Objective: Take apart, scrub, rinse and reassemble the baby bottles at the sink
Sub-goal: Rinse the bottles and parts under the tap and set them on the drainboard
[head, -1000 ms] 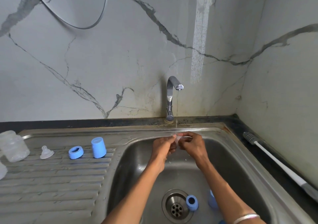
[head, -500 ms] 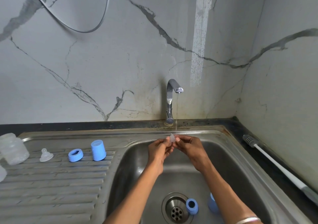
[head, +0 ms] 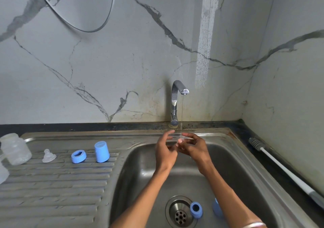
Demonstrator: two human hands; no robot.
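Hands parted since earlier: left hand point(head: 165, 150) loose; right hand point(head: 192, 144) pinches clear teat point(head: 180, 139) under tap point(head: 177, 101) stream, back sink edge. Step: rinsing. Next: set teat on drainboard point(head: 52, 184).

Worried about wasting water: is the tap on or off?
On. A thin stream falls from the tap spout onto the hands below it.

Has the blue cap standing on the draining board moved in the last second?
No. The blue cap stands just right of the blue ring on the ridged draining board, as before.
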